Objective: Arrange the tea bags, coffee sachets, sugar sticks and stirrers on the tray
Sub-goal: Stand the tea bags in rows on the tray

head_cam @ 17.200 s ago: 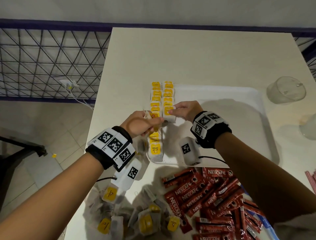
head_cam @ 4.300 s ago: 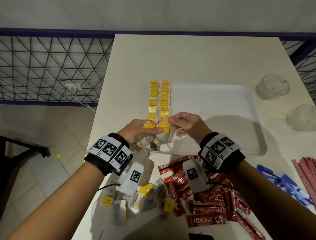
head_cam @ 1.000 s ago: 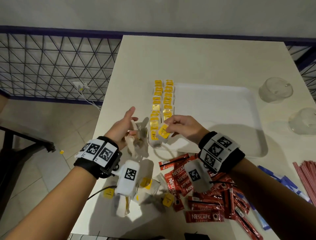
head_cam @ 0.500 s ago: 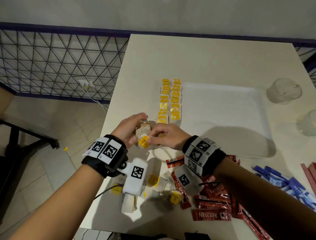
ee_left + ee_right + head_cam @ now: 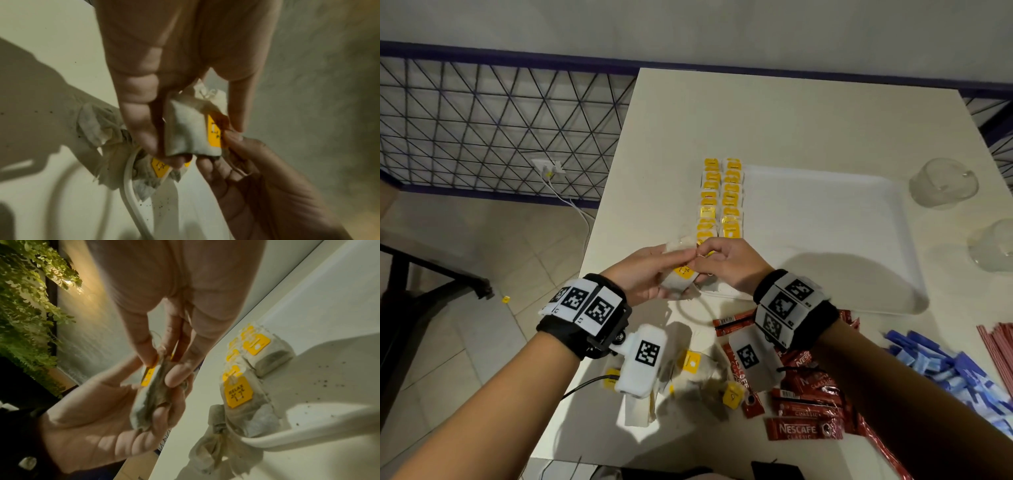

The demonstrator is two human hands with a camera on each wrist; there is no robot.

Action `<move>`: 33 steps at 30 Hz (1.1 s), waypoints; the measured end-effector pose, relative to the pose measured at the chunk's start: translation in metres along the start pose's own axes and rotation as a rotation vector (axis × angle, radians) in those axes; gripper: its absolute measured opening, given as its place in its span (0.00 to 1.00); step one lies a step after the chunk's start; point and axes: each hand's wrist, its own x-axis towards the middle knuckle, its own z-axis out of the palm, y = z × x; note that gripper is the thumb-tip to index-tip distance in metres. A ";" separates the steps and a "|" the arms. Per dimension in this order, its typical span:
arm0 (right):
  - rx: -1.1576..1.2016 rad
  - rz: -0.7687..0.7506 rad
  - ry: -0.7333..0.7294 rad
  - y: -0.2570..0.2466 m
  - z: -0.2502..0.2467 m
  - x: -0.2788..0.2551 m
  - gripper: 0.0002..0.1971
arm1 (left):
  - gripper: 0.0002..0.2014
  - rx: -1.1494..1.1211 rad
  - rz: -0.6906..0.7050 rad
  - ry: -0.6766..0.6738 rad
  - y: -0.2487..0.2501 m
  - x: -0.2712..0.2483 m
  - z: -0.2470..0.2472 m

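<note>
Partly hidden, a tea bag [image 5: 678, 279] sits pinched between left hand [image 5: 642, 277] and right hand [image 5: 726, 265] fingers.

We worked at a cream-topped table [image 5: 791, 116] pushed against a plain pale wall [image 5: 688, 27] edged by a dark blue band [image 5: 500, 56]. To our left ran a black wire-mesh railing [image 5: 493, 123], a white wall socket [image 5: 548, 167] behind it, and beige floor tiles [image 5: 493, 267] below.

L hand [image 5: 643, 274] cupped palm-up, R hand [image 5: 726, 263] fingertips pinching, both meeting above table edge
</note>
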 end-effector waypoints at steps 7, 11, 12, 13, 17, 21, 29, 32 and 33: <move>0.003 -0.013 0.009 0.003 -0.014 -0.002 0.04 | 0.05 -0.026 0.093 0.144 -0.002 0.008 -0.001; -0.028 -0.024 0.009 0.004 -0.023 -0.003 0.06 | 0.03 -0.071 0.118 0.176 0.001 0.011 0.000; -0.012 -0.028 0.006 0.004 -0.026 -0.004 0.06 | 0.04 -0.083 0.119 0.181 0.003 0.011 0.001; 0.013 -0.032 -0.003 0.003 -0.028 -0.005 0.06 | 0.07 -0.103 0.120 0.182 0.004 0.011 0.002; 0.079 -0.033 -0.055 -0.002 -0.037 -0.006 0.05 | 0.10 -0.197 0.121 0.157 0.009 0.012 0.006; 0.061 -0.013 -0.070 -0.001 -0.046 -0.003 0.05 | 0.08 -0.228 0.110 0.224 0.011 0.016 0.006; -0.075 -0.021 -0.093 0.001 -0.052 0.003 0.05 | 0.13 0.179 0.137 0.086 0.011 0.023 0.014; -0.084 -0.038 -0.097 0.003 -0.055 0.004 0.04 | 0.16 0.231 0.123 0.077 0.012 0.024 0.017; -0.086 -0.043 -0.096 0.004 -0.056 0.004 0.04 | 0.16 0.256 0.120 0.076 0.013 0.024 0.016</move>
